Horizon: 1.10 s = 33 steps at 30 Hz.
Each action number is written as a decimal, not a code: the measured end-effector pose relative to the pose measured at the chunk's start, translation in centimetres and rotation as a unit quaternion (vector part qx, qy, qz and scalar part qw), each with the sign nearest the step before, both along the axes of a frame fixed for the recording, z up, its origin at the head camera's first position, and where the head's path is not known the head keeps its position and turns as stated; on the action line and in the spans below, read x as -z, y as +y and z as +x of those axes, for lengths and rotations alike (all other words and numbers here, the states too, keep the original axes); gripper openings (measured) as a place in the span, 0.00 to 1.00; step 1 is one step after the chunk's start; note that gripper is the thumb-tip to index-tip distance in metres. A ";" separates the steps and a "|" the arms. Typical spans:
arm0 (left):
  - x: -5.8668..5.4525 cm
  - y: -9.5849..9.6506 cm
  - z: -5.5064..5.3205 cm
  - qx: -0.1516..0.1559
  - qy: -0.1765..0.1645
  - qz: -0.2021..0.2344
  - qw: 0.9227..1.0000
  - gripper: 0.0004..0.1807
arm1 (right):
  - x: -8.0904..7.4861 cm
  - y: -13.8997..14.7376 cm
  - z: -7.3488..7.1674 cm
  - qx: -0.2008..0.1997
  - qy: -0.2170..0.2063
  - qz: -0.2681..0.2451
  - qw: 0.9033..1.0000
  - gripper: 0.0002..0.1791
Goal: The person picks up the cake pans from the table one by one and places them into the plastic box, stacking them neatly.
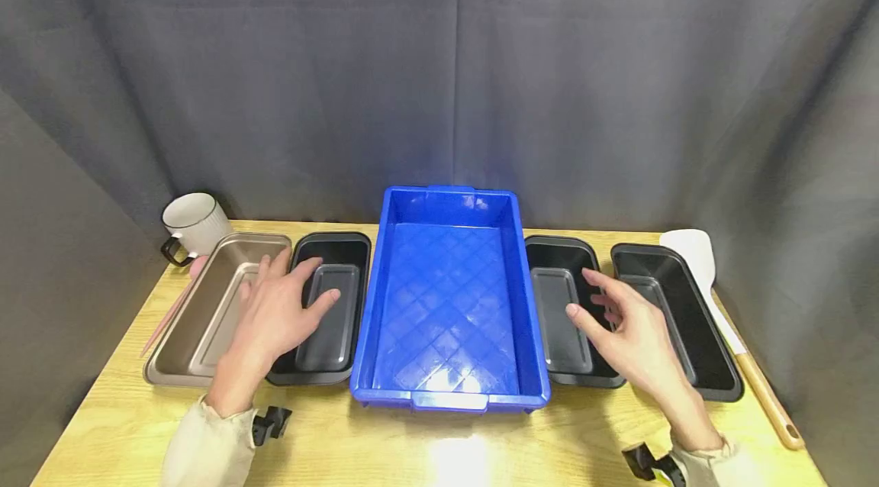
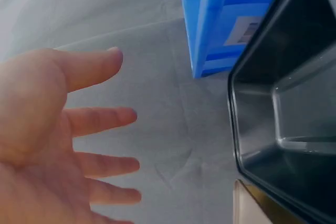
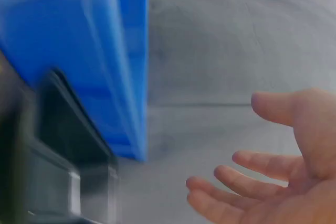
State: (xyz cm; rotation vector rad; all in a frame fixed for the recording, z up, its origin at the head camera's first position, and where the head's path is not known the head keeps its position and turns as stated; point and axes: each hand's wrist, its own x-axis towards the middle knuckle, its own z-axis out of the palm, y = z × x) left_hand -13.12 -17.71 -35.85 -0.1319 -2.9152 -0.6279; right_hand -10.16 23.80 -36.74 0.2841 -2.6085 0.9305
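My left hand (image 1: pixel 278 309) hovers over the gold-brown loaf pan (image 1: pixel 175 334) and the edge of a dark loaf pan (image 1: pixel 330 365), fingers spread and holding nothing. In the left wrist view its fingers are extended, apart from the dark pan's rim (image 2: pixel 234 124). Above two more dark loaf pans, the inner one (image 1: pixel 559 304) and the outer one (image 1: pixel 707 342), is my right hand (image 1: pixel 635 330). Its fingers are loosely bent with nothing between them. Between the hands stands a blue plastic bin (image 1: pixel 446 304) with nothing inside.
At the back left is a white mug (image 1: pixel 199 224) with a black handle. A thin pink tool (image 1: pixel 167 319) lies beside the gold-brown pan. A white spatula (image 1: pixel 693 258) with a wooden handle lies along the right side. A grey curtain (image 1: pixel 439 75) hangs behind the wooden table (image 1: pixel 384 449).
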 end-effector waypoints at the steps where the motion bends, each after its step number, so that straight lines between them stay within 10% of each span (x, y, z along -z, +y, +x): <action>1: 0.1 -0.1 0.2 0.007 0.006 0.010 1.000 0.27 | 0.5 -0.2 0.4 -0.003 -0.012 -0.022 1.000 0.26; 14: 2.7 -2.1 2.3 0.035 0.093 0.067 0.993 0.11 | 6.5 -1.8 5.1 -0.141 -0.124 -0.212 0.959 0.30; 33: 4.1 -4.8 3.5 0.005 0.097 0.075 0.992 0.08 | 8.8 -1.6 5.4 -0.178 -0.161 -0.242 0.940 0.36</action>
